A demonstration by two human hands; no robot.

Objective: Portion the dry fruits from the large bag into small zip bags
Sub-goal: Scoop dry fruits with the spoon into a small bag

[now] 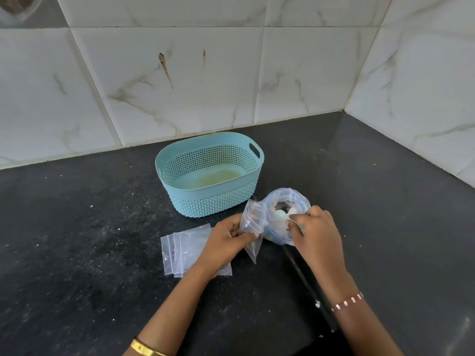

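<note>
While left hand (228, 236) pinches a limp clear small zip bag (251, 227), right hand (312, 227) grips the floppy clear large plastic bag (282, 199) at 3 o'clock; both likely slippery, best held at rims.

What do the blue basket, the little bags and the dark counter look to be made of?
The basket looks like moulded matt plastic: an even pale blue, with regular perforations and a cut-out handle. The small zip bags seem thin clear plastic film, see-through and creased, with a strip near the top. The counter looks like polished dark stone, perhaps granite: speckled black with a soft sheen.
</note>
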